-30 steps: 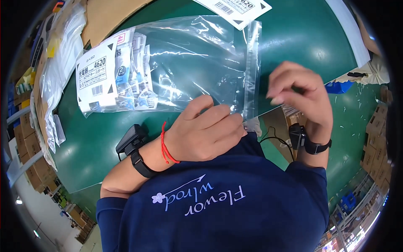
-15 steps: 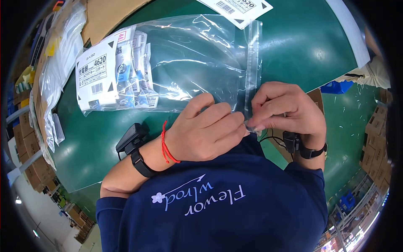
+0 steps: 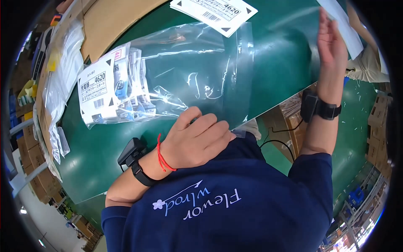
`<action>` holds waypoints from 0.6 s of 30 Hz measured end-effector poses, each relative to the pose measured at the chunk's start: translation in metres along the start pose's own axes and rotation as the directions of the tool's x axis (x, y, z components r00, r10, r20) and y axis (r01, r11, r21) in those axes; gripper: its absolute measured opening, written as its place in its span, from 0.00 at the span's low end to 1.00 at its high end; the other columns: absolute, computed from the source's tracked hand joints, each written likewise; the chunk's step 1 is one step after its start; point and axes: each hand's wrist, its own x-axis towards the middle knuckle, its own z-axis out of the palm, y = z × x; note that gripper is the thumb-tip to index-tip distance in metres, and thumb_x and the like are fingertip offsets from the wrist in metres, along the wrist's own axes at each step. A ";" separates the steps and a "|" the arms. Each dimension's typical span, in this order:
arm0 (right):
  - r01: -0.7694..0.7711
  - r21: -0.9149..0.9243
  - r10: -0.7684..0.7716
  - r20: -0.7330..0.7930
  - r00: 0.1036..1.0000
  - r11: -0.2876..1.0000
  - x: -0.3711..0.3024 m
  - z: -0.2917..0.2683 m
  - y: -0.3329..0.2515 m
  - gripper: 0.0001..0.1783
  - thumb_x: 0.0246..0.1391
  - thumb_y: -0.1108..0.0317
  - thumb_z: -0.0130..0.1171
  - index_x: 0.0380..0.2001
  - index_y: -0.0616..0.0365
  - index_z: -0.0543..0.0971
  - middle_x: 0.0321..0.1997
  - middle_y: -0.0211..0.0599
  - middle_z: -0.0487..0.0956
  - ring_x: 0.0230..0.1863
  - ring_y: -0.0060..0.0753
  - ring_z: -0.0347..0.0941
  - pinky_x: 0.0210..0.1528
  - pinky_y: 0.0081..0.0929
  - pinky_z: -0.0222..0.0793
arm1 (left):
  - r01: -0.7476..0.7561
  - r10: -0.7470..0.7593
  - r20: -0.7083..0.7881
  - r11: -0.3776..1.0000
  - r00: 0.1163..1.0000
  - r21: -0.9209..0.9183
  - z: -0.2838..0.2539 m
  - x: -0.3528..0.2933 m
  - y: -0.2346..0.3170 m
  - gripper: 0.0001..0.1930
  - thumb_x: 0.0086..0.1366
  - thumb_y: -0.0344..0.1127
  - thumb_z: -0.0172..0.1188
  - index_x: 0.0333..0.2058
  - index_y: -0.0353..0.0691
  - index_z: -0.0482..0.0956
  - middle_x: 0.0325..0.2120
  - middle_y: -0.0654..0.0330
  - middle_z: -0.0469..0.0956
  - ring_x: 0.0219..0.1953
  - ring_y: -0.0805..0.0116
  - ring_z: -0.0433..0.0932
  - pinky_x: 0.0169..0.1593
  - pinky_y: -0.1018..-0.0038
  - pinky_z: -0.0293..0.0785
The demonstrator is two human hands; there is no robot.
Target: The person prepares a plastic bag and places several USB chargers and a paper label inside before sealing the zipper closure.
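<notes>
A large clear plastic bag (image 3: pixel 184 63) lies on the green table, its mouth toward the right. Several packaged goods in blue and white wrapping (image 3: pixel 130 84) sit at its left end, behind a white printed label sheet (image 3: pixel 97 90). My left hand (image 3: pixel 197 138), with a red cord at the wrist, is closed on the bag's near edge by its mouth; the fingertips are partly hidden. Out to the far right, my right hand (image 3: pixel 331 44) is raised off the bag, fingers stretched out. A faint shiny streak shows beside it; whether it is film or a reflection cannot be told.
A stack of white printed labels (image 3: pixel 216 14) lies past the bag's far edge. Cardboard (image 3: pixel 121 19) and empty clear bags (image 3: pixel 65 63) are at the left. A white sheet (image 3: pixel 346 27) hangs at the table's right edge. Cartons (image 3: pixel 289 117) stand below the table, near black cables.
My right hand has left the bag's mouth and swung far right and away. The bag's sealing flap now lies spread out flatter. My left hand has shifted slightly left, still on the bag.
</notes>
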 end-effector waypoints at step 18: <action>-0.686 -0.407 0.126 -0.801 0.586 0.603 -0.184 -0.338 0.164 0.19 0.50 0.76 0.54 0.47 0.60 0.74 0.32 0.32 0.76 0.27 0.34 0.71 0.36 0.32 0.73 | 0.059 -0.054 0.129 0.998 0.990 -0.037 -0.006 0.018 -0.001 0.11 0.46 0.39 0.70 0.27 0.46 0.77 0.28 0.68 0.74 0.31 0.70 0.70 0.40 0.72 0.63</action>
